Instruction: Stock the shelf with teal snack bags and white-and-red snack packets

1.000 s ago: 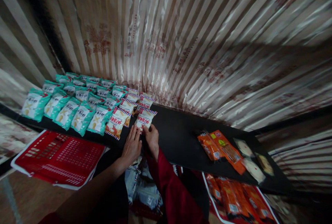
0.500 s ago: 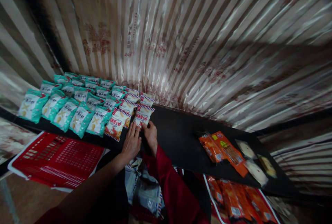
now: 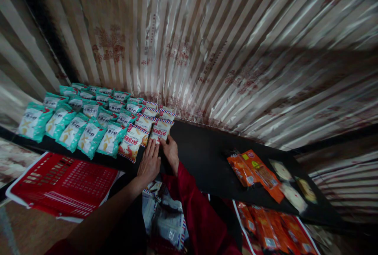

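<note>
Both hands are at the lower edge of a white snack bag with red lettering (image 3: 161,129), on a black shelf (image 3: 195,148). My left hand (image 3: 149,162) lies with fingers stretched out against the bag's lower left part. My right hand (image 3: 171,150) pinches the bag's lower right corner between thumb and fingers. Another bag of the same kind (image 3: 131,141) stands just to the left, with more behind. Further left, several rows of teal snack bags (image 3: 88,137) lean back on the shelf.
Orange packets (image 3: 260,168) and round pale packs (image 3: 293,198) lie on the shelf's right. Below are a red basket (image 3: 73,180), silvery bags (image 3: 168,223) and a basket of orange packets (image 3: 271,227). Striped sheeting (image 3: 189,50) hangs behind.
The bag at my hands has shifted slightly left, closer to its neighbour, and my right hand has moved slightly left with it. My left hand has barely moved.
</note>
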A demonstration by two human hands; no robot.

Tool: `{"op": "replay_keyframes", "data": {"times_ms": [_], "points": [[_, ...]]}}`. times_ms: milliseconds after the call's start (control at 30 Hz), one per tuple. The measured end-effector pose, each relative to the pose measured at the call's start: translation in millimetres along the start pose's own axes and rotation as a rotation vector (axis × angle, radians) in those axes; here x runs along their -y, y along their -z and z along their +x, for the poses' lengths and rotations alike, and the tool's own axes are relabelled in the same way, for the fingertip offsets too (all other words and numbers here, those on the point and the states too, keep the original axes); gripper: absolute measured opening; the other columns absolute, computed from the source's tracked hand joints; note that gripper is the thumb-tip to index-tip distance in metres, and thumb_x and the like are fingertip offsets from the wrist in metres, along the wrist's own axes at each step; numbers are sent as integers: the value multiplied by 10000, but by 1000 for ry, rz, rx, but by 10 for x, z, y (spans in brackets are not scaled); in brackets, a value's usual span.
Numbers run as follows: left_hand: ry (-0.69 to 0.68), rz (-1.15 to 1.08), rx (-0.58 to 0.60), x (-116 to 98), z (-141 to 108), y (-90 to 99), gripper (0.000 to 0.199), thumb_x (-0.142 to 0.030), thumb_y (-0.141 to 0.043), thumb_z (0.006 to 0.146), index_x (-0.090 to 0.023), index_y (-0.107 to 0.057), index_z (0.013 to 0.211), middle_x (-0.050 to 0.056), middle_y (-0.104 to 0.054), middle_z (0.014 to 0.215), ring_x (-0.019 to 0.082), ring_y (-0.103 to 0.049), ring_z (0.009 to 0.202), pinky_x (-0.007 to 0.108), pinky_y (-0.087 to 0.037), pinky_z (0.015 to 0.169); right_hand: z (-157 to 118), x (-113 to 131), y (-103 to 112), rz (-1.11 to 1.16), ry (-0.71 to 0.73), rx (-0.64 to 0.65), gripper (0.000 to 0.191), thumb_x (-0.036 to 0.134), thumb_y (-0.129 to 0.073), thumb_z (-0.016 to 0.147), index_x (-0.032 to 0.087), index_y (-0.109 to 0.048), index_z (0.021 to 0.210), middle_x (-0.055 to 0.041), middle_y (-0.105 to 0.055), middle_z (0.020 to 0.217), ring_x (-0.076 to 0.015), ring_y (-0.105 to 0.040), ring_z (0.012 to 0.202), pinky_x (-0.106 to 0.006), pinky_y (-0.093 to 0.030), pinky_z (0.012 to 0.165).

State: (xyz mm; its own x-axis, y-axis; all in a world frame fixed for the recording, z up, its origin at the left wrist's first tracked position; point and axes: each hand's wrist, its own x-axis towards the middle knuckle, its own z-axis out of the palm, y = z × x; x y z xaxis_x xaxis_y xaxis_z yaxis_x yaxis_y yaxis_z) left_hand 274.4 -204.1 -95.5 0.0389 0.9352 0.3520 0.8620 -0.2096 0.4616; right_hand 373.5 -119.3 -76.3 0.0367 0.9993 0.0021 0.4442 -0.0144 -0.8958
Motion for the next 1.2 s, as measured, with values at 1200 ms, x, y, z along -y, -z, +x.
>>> {"op": "replay_keyframes", "data": {"times_ms": [1200], "points": [[-69, 241, -37, -55, 22, -5, 547, -245, -410, 891, -69, -359, 1407, 151, -319, 1499, 304, -169, 1420, 461, -312, 1105, 270, 164, 9, 298, 60, -36, 482, 536, -476, 858, 273, -528, 1258, -25, -673, 1148, -206, -633, 1016, -344, -472, 905]]}}
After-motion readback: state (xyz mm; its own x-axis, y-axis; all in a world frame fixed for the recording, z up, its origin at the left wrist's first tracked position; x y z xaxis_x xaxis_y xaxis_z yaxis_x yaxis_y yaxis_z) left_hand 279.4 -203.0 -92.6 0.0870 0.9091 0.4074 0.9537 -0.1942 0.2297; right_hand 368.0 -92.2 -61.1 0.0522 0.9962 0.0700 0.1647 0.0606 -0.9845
